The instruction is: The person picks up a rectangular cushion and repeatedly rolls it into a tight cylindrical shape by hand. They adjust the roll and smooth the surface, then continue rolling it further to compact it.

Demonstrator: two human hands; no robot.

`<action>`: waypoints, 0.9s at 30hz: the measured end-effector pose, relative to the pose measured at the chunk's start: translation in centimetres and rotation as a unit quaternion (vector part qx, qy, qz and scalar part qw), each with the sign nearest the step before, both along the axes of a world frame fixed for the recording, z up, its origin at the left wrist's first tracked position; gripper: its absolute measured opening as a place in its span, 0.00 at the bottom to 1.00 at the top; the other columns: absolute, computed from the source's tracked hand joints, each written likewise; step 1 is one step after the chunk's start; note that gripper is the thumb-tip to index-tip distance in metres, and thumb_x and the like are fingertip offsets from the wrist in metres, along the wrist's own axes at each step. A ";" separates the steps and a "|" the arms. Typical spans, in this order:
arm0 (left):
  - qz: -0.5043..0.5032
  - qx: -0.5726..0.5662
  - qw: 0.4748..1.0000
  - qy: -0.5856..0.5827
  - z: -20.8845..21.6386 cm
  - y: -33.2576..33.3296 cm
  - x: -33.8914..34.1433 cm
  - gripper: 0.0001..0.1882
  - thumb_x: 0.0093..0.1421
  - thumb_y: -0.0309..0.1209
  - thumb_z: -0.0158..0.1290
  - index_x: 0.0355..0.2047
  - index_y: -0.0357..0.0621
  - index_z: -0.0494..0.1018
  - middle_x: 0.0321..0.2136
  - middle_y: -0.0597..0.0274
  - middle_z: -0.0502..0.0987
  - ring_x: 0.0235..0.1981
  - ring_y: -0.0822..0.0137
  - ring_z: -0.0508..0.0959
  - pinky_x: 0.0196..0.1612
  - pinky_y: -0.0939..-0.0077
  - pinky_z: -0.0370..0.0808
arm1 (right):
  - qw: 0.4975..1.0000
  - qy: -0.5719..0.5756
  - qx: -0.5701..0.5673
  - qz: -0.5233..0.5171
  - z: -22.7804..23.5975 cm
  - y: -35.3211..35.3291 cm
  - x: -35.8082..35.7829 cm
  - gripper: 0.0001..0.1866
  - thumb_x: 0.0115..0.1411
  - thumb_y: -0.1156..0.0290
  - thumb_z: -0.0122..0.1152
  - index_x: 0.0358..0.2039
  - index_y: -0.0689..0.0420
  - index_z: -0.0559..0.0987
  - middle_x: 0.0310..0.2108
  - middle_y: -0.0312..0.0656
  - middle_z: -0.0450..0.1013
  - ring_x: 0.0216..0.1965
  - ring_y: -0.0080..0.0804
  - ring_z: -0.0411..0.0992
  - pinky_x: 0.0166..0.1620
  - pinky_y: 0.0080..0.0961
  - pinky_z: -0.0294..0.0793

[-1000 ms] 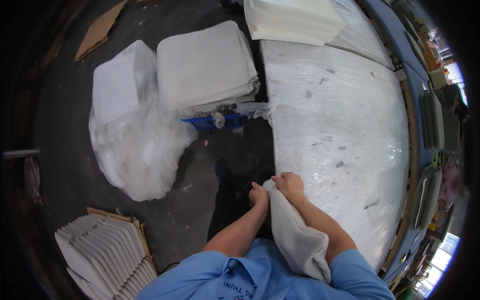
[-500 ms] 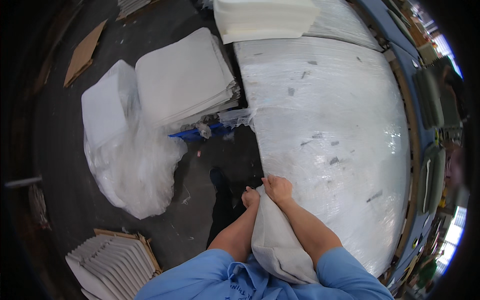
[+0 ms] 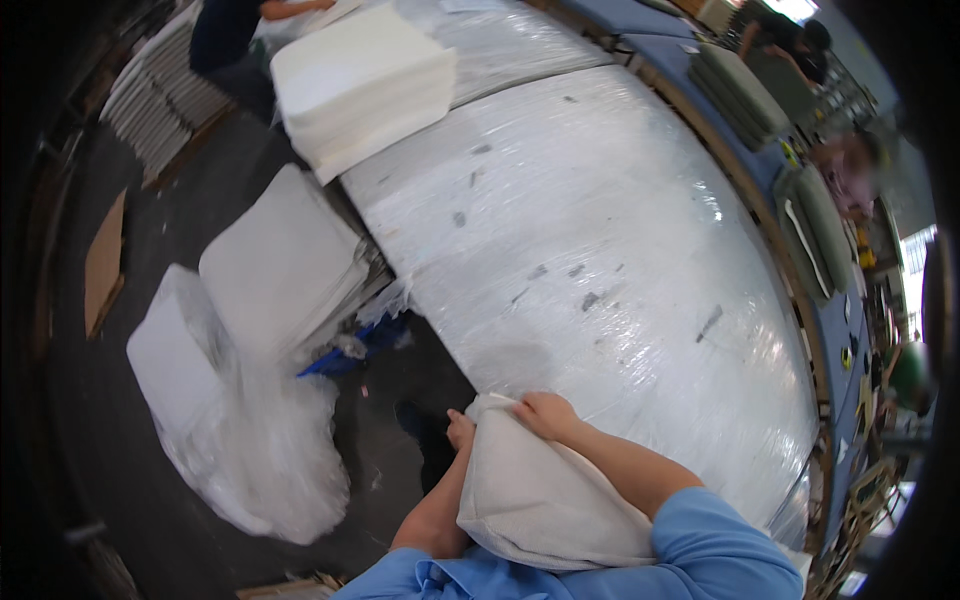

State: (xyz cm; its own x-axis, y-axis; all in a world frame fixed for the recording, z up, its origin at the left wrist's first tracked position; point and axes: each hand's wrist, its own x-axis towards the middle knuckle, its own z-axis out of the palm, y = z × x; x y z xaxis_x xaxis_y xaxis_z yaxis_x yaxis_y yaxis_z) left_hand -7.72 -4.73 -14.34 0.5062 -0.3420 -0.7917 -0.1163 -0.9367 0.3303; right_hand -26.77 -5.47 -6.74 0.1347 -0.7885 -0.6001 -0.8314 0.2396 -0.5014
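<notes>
Workshop, dark floor [image 3: 430,345]. Big worktop [image 3: 640,220] wrapped in shiny clear film, dark marks scattered over it. Second film-covered worktop [image 3: 540,45] butts its far edge, narrow seam between.

Cushion [image 3: 545,500]: pale woven fabric, held against the wearer's front, upper end at the near part of the worktop's left edge. Can't tell if it touches the film. Sides bulge, lower edge rests against the blue shirt [image 3: 700,545].

Left hand [image 3: 461,429]: fingers closed on the cushion's upper left corner, partly hidden behind it. Right hand [image 3: 547,414]: gripping the upper edge, knuckles up, forearm lying along the cushion's right side. Both hands close together, cushion corner between them.

Foam stack [image 3: 360,90]: cream, at the near left corner of the second worktop, along the seam. Co-worker [image 3: 225,45] in dark clothes just left of it, one arm reaching over that worktop.

Off the first worktop's left edge: stack of white sheets [image 3: 285,250], blue item [image 3: 380,335] beside it, crumpled clear plastic [image 3: 275,450] nearer the wearer. Cardboard [image 3: 105,260] on the floor, further left.

Beyond the worktop's right edge: blue surface with green cushions [image 3: 740,95], more people past it, blurred.
</notes>
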 end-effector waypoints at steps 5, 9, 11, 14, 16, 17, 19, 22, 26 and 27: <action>-0.215 -0.223 0.948 0.072 5.7 -0.7 4.7 0.29 0.74 0.53 0.44 0.56 0.43 0.79 0.45 0.46 0.84 0.47 0.54 0.82 0.48 0.59 0.79 | 0.978 0.087 0.186 -0.025 6.5 12.1 -14.2 0.29 0.65 0.40 0.56 0.49 0.53 0.84 0.51 0.52 0.80 0.54 0.52 0.77 0.58 0.44 0.74; -0.244 -0.105 0.850 0.455 14.4 -1.4 8.6 0.30 0.76 0.55 0.43 0.64 0.47 0.74 0.59 0.61 0.77 0.55 0.60 0.79 0.52 0.62 0.78 | 0.931 -0.021 0.268 -0.247 13.5 24.6 -21.6 0.30 0.62 0.38 0.62 0.52 0.48 0.86 0.53 0.44 0.81 0.56 0.43 0.76 0.57 0.39 0.75; -0.194 -0.080 0.827 0.521 16.9 -1.2 8.9 0.30 0.77 0.55 0.42 0.64 0.44 0.73 0.64 0.59 0.72 0.61 0.60 0.74 0.60 0.60 0.74 | 0.883 -0.102 0.256 -0.381 15.8 26.0 -19.7 0.28 0.64 0.41 0.62 0.53 0.50 0.86 0.53 0.42 0.80 0.58 0.39 0.75 0.58 0.37 0.74; -0.187 -0.065 0.786 0.586 18.1 -2.2 6.7 0.29 0.77 0.52 0.41 0.61 0.41 0.73 0.68 0.56 0.66 0.68 0.59 0.67 0.69 0.58 0.67 | 0.804 -0.207 0.139 -0.540 15.6 29.0 -17.0 0.26 0.67 0.44 0.61 0.53 0.52 0.86 0.53 0.40 0.80 0.56 0.35 0.74 0.58 0.34 0.74; -0.270 -0.088 0.778 0.560 18.6 -3.3 4.4 0.25 0.77 0.47 0.42 0.54 0.38 0.75 0.70 0.54 0.62 0.70 0.56 0.65 0.71 0.56 0.65 | 0.729 -0.293 0.023 -0.619 13.4 31.5 -15.5 0.26 0.71 0.46 0.58 0.52 0.55 0.84 0.49 0.42 0.80 0.50 0.31 0.75 0.55 0.33 0.76; -0.300 -0.068 0.770 0.559 18.9 -4.1 3.2 0.24 0.76 0.46 0.42 0.53 0.37 0.75 0.70 0.55 0.62 0.70 0.56 0.65 0.71 0.56 0.65 | 0.650 -0.319 0.004 -0.690 12.9 33.4 -14.8 0.27 0.71 0.45 0.58 0.52 0.56 0.84 0.47 0.42 0.79 0.49 0.31 0.75 0.55 0.33 0.76; -0.358 -0.038 0.767 0.531 19.8 -5.7 2.5 0.23 0.76 0.44 0.43 0.51 0.36 0.76 0.70 0.57 0.62 0.69 0.55 0.65 0.71 0.56 0.65 | 0.471 -0.386 -0.025 -0.793 12.7 33.6 -12.5 0.28 0.71 0.44 0.57 0.52 0.58 0.82 0.44 0.43 0.79 0.46 0.30 0.75 0.54 0.33 0.76; -0.415 -0.041 0.746 0.520 20.9 -9.2 0.9 0.20 0.72 0.41 0.47 0.49 0.35 0.77 0.68 0.55 0.64 0.68 0.55 0.66 0.71 0.56 0.66 | 0.422 -0.369 -0.051 -0.827 13.9 34.4 -9.0 0.28 0.72 0.45 0.56 0.50 0.61 0.81 0.41 0.43 0.78 0.46 0.30 0.75 0.51 0.31 0.76; -0.494 -0.083 0.699 0.511 23.4 -11.9 -4.0 0.21 0.72 0.42 0.48 0.49 0.36 0.78 0.61 0.55 0.74 0.64 0.55 0.72 0.67 0.55 0.70 | 0.288 -0.372 -0.124 -0.874 13.8 35.9 -2.7 0.26 0.72 0.47 0.57 0.46 0.61 0.82 0.41 0.42 0.79 0.44 0.31 0.75 0.48 0.30 0.76; -0.508 -0.100 0.675 0.526 24.2 -12.8 -4.8 0.21 0.73 0.43 0.46 0.49 0.36 0.79 0.59 0.55 0.75 0.63 0.55 0.73 0.66 0.55 0.71 | 0.260 -0.382 -0.143 -0.875 13.9 35.7 -1.2 0.25 0.72 0.48 0.57 0.45 0.61 0.82 0.40 0.42 0.79 0.44 0.31 0.75 0.48 0.30 0.76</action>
State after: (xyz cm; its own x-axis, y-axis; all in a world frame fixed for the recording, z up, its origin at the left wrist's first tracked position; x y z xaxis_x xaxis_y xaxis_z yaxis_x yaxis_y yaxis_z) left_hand -12.47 -17.53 9.83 -0.8754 -0.2434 -0.4176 -0.2677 -0.4752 0.8381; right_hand -27.96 30.18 7.21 -0.5870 -0.0401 -0.8086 0.7942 -0.2221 -0.5656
